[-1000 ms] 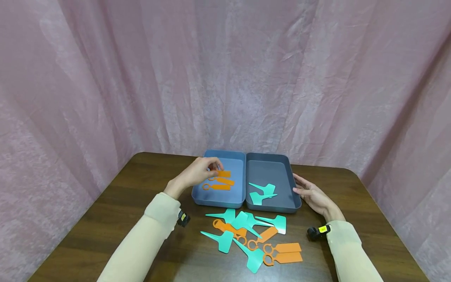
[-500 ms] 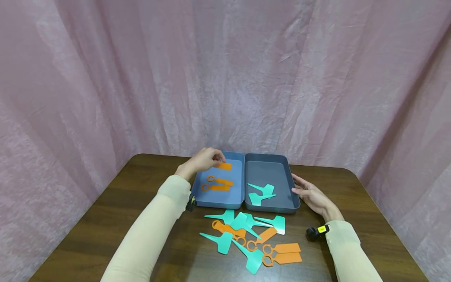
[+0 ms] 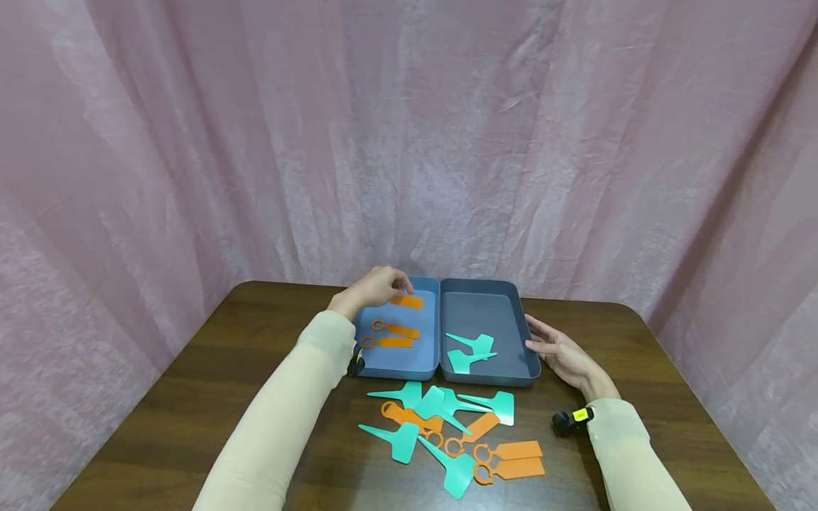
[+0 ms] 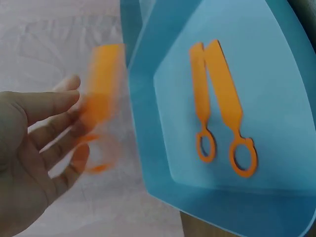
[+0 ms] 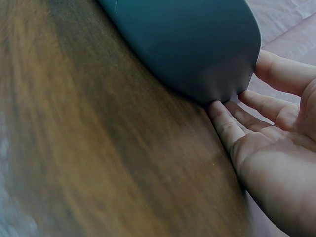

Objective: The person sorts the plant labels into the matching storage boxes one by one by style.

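Observation:
My left hand (image 3: pixel 377 285) is over the back of the left blue tray (image 3: pixel 409 365), its fingers apart. At its fingertips an orange ring-ended plant tag (image 4: pixel 102 89) shows as a motion blur in the left wrist view, while the hand itself is sharp. Two more orange tags (image 4: pixel 224 89) lie side by side on the tray floor. My right hand (image 3: pixel 569 355) touches the outer side of the right, dark grey-blue tray (image 3: pixel 479 298) with extended fingertips. Inside that tray are two green T-shaped plant labels (image 3: pixel 473 344), one overlapping the other.
On the wooden table (image 3: pixel 192 397) in front of the trays lies a loose pile of green labels (image 3: pixel 402 441) and orange tags (image 3: pixel 517 468), several of each, partly overlapping. The trays stand side by side near the back edge. A pink curtain (image 3: pixel 409 142) hangs behind.
My left hand has moved toward the back of the left tray with the orange tag, away from the two tags in front. My right hand stays at its tray.

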`<state>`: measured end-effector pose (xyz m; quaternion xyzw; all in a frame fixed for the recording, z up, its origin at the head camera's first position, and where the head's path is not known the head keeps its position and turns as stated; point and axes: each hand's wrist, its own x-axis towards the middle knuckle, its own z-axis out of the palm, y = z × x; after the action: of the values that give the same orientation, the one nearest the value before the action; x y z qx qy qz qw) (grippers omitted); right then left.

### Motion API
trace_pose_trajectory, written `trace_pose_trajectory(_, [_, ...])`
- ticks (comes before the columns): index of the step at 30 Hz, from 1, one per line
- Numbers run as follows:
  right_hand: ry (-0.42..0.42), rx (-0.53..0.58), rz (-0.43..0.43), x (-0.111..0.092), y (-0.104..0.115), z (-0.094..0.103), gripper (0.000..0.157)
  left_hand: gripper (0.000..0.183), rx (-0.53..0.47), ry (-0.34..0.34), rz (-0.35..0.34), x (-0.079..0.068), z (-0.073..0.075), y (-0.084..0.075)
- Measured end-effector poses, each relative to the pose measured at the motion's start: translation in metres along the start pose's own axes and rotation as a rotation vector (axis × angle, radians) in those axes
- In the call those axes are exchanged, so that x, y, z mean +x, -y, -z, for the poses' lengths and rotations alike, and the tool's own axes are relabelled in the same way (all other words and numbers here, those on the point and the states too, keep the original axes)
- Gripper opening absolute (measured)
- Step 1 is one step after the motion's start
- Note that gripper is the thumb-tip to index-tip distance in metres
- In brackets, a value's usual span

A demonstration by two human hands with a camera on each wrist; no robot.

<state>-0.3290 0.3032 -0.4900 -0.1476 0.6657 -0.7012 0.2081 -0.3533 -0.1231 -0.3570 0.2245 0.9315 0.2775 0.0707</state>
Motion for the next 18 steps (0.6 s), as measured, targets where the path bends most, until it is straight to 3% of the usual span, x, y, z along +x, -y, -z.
trace_pose_trajectory(7, [0.010,-0.029,0.019,-0.001,0.001,0.000,0.077,0.023,0.049,-0.006,0.074,-0.003,-0.001,0.011])
trace_pose_trajectory(18, [0.011,-0.012,0.008,-0.002,0.003,-0.001,0.079,0.021,0.019,0.022,0.043,-0.012,0.000,0.014])
